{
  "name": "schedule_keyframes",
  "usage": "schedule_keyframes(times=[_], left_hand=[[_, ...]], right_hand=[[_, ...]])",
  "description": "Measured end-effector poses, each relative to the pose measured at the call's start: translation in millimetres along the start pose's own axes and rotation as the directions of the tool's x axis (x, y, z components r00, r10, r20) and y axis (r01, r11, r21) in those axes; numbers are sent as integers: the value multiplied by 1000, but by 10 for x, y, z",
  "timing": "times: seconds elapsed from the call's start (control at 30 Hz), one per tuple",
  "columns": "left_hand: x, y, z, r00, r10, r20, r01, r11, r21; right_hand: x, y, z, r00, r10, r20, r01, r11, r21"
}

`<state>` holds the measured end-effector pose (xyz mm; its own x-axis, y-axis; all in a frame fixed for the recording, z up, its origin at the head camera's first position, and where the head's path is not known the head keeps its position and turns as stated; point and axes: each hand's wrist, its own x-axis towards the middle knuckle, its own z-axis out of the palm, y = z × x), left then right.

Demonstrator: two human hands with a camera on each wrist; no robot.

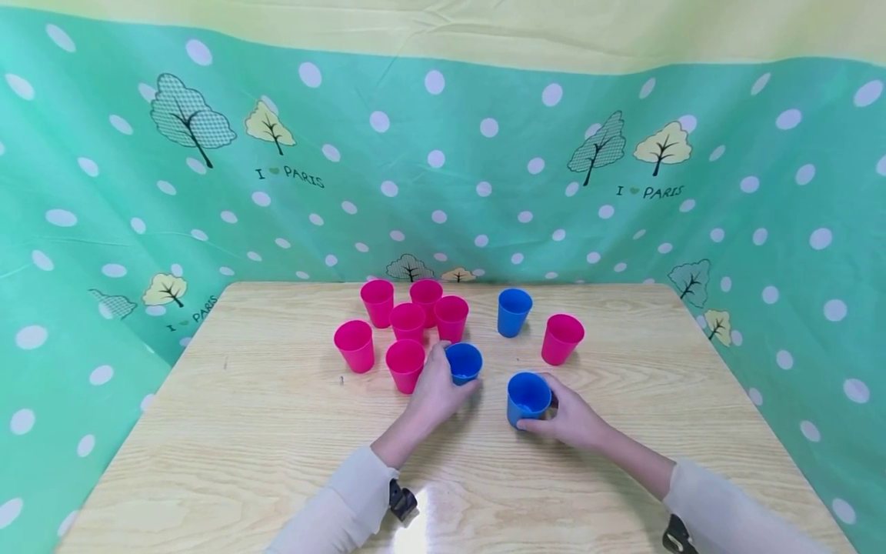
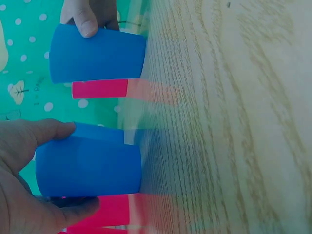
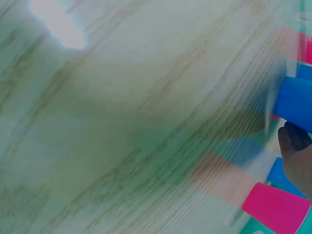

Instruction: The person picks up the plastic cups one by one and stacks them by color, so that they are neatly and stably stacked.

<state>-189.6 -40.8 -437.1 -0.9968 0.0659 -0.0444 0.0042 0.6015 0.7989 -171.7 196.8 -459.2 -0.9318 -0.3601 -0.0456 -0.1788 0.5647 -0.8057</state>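
Note:
My left hand [image 1: 438,388] grips a blue plastic cup [image 1: 465,365] just right of the pink group, thumb on the near side and fingers round the far left. In the left wrist view, this blue cup [image 2: 92,165] lies between thumb and fingers, its base at the tabletop. A second blue cup [image 1: 529,398], nearer and further right, is held from its right side by my right hand [image 1: 574,415]. The right wrist view catches only part of that cup [image 3: 295,102] and of the fingers [image 3: 298,163]. Both cups stand upright, mouths up.
Several pink cups cluster left of the hands, the closest pink cup [image 1: 404,365] beside my left hand. Behind the right hand stand a third blue cup [image 1: 514,314] and a lone pink cup [image 1: 562,338]. A patterned green cloth [image 1: 443,169] hangs behind the wooden table [image 1: 263,431].

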Motion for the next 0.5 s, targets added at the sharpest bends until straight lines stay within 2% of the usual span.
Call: schedule_keyframes(times=[0.2,0.5], left_hand=[[-3,10,-17,1000,10,1,-10,1000,-10],[7,67,-78,997,79,-18,-80,996,-34]], right_hand=[[8,8,22,1000,19,5,-19,999,30],[8,29,43,1000,26,-2,-26,999,29]])
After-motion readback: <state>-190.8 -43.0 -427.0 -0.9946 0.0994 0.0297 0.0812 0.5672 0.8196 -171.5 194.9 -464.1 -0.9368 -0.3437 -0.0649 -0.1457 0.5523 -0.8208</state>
